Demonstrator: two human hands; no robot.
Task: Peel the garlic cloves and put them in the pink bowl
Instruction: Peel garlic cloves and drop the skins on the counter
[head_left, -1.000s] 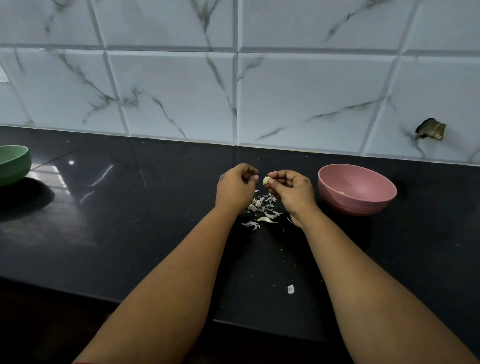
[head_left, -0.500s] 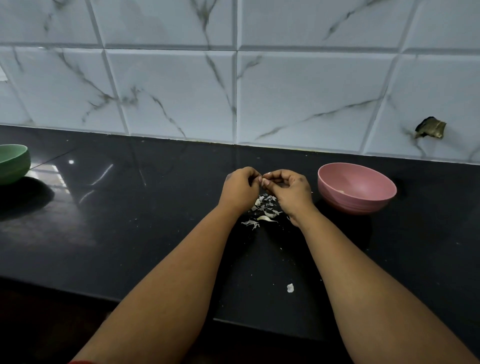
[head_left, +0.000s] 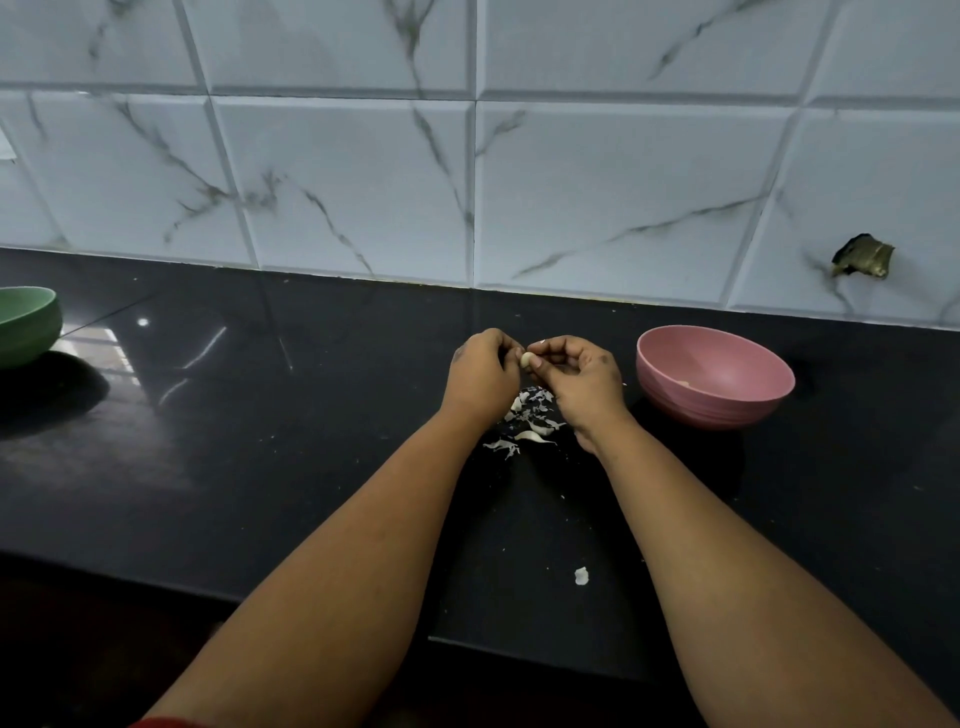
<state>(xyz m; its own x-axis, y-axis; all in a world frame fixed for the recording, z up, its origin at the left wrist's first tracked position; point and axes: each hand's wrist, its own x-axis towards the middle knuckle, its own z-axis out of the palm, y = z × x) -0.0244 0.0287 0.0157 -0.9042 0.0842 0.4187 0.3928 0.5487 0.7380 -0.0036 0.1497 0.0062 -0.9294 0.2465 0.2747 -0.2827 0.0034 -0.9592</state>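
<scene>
A small pale garlic clove (head_left: 526, 359) sits between my two hands above the black counter. My right hand (head_left: 576, 382) pinches it with thumb and fingertips. My left hand (head_left: 483, 374) has its fingers curled against the clove's left side. Under the hands lies a heap of white garlic skins (head_left: 527, 421). The pink bowl (head_left: 714, 376) stands just right of my right hand, with a pale piece visible inside it.
A green bowl (head_left: 26, 325) stands at the far left of the black counter (head_left: 260, 441). One loose white scrap (head_left: 581, 576) lies near the counter's front edge. A tiled wall with a broken hole (head_left: 862, 255) closes the back.
My hands came together from a small gap, then stayed joined on the clove. The clove shows again between the fingertips after being hidden half a second ago.
</scene>
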